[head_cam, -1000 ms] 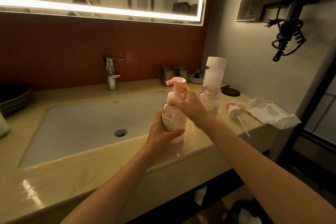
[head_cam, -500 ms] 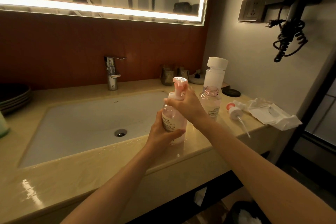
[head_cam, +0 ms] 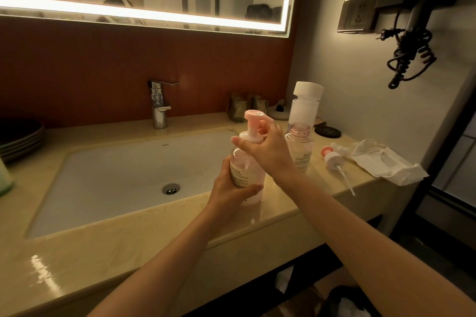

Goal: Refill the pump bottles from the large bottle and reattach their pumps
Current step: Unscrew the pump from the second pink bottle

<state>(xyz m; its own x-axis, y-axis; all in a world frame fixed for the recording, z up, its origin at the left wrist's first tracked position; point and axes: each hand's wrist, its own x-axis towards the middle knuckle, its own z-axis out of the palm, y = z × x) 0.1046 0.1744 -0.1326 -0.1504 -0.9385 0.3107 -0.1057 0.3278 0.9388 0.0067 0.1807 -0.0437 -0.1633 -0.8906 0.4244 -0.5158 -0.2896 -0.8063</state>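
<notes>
Pump (head_cam: 252, 119) stands upright inside our right grip (head_cam: 268, 154), fingers curled round its collar; our left grip (head_cam: 226, 193) wraps the bottle (head_cam: 244, 165) below, axis vertical for twisting.

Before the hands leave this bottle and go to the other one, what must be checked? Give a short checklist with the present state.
1. Pump bottle upright on the counter: ok.
2. Left hand holds its body: ok.
3. Right hand grips the pump at its collar: ok.
4. That pump screwed fully tight: cannot tell.
5. Second bottle has its pump: not ok, neck open.
6. Loose pump lies on the counter beside it: ok.
</notes>
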